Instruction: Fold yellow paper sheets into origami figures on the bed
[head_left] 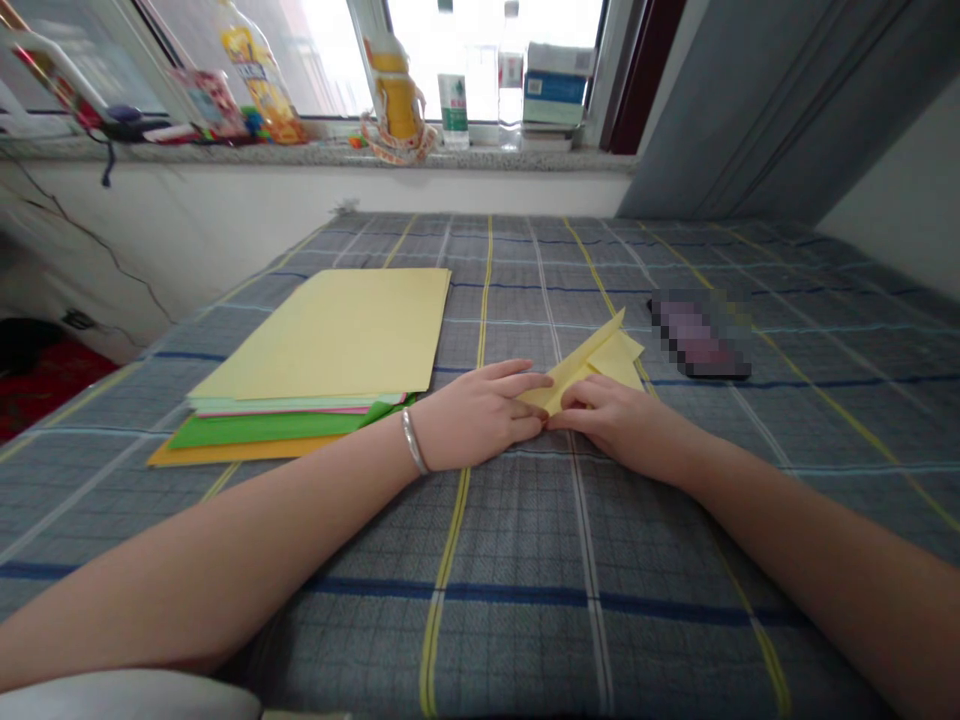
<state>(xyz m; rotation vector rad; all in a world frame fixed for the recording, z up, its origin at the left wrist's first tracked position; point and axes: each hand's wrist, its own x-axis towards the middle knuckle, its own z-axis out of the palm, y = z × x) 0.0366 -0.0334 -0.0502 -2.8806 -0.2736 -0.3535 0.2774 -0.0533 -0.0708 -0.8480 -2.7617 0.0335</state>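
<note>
A folded piece of yellow paper lies on the plaid cloth, with one narrow flap pointing up and away to the right. My left hand, a silver bangle at its wrist, holds the paper's near left end between its fingers. Close beside it, my right hand pinches the near edge, thumb and fingers pressed together. The two hands almost meet at the near corner, and the fingers hide part of the folds there.
Left of my hands lies a stack of coloured paper, yellow on top. A blurred-out phone rests to the right. Bottles, a tube and boxes stand on the windowsill beyond the plaid cloth.
</note>
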